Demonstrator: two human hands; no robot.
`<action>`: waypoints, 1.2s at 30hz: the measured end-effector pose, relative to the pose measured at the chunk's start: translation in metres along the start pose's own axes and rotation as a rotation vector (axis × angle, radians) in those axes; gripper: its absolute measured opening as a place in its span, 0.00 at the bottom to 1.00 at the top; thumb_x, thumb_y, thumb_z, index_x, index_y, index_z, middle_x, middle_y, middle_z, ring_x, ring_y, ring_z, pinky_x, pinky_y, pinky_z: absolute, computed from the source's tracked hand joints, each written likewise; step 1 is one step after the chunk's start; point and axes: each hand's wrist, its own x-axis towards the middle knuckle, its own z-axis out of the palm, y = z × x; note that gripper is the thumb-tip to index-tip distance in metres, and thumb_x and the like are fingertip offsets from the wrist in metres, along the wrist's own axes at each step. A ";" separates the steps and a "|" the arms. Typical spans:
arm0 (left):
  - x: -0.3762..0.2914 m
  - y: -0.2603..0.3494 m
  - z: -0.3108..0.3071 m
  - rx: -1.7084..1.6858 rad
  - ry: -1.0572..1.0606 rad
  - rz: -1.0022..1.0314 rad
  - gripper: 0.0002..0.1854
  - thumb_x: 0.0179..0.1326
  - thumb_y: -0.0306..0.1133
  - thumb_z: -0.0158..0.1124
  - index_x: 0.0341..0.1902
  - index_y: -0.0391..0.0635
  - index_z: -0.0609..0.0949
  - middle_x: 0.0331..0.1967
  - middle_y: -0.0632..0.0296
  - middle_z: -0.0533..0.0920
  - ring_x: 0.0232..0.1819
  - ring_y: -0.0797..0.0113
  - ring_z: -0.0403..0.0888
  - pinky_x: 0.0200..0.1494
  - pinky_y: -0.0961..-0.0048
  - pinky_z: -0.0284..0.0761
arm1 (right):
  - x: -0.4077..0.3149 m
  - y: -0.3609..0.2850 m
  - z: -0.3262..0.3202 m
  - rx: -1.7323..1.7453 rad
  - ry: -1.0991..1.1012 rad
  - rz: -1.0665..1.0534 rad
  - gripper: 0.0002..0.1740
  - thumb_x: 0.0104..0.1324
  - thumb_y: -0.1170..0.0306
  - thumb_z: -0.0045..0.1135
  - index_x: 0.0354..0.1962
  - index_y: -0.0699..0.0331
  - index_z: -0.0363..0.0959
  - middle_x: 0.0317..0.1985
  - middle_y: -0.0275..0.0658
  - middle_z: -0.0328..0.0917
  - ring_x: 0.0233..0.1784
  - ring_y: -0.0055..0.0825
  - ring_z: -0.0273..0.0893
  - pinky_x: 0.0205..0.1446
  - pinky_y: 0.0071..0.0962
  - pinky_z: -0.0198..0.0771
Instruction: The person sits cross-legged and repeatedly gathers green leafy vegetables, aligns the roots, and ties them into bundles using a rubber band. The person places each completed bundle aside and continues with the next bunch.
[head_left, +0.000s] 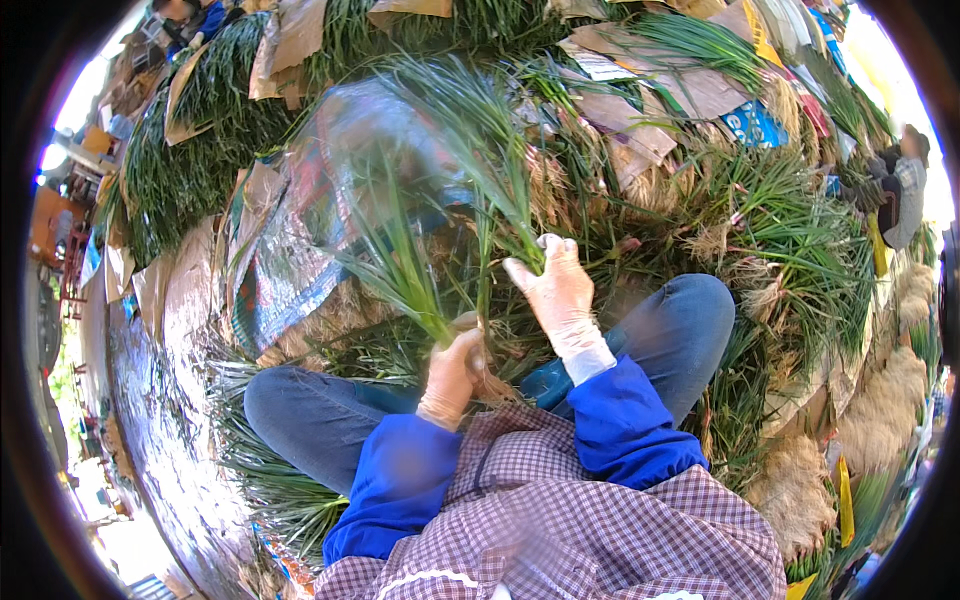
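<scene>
My left hand (454, 367), in a thin pale glove, is closed around a bunch of green onions (411, 289). Their leaves fan up and to the left, and pale roots (491, 386) hang below the fist. Slightly higher and to the right, my gloved right hand (561, 289) grips more green onion stalks (517, 214), whose long leaves reach up and leftward. A narrow upright stalk (484, 255) stands between the two hands; its lower end meets the left hand. Some leaf tips are blurred.
Loose green onions (795, 247) with roots are heaped at my right. Patterned plastic sheeting (300, 262) lies ahead on the left. Cardboard pieces (667, 71) and leafy stacks (202, 142) stand beyond. Root bundles (795, 487) lie at lower right. A person (904, 187) is at far right, another (187, 22) at top left.
</scene>
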 end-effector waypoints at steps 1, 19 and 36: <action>-0.002 0.001 0.002 0.046 -0.035 0.011 0.15 0.61 0.30 0.58 0.50 0.37 0.78 0.18 0.64 0.77 0.11 0.76 0.66 0.16 0.81 0.65 | -0.003 -0.007 -0.003 0.186 -0.179 0.132 0.35 0.55 0.44 0.65 0.48 0.63 0.68 0.38 0.44 0.75 0.38 0.41 0.80 0.39 0.39 0.76; -0.027 0.089 -0.018 0.616 0.124 -0.134 0.29 0.60 0.31 0.60 0.66 0.38 0.68 0.19 0.63 0.78 0.12 0.78 0.66 0.16 0.84 0.61 | 0.010 0.054 0.065 0.441 -0.556 0.528 0.18 0.63 0.62 0.57 0.44 0.67 0.75 0.40 0.50 0.80 0.44 0.41 0.79 0.51 0.37 0.72; 0.091 0.123 -0.042 -0.246 0.044 0.075 0.20 0.66 0.34 0.56 0.59 0.40 0.76 0.28 0.68 0.76 0.24 0.78 0.70 0.22 0.83 0.64 | 0.111 0.241 -0.251 -0.662 0.141 0.492 0.20 0.65 0.55 0.49 0.43 0.63 0.76 0.41 0.49 0.79 0.47 0.45 0.77 0.50 0.41 0.70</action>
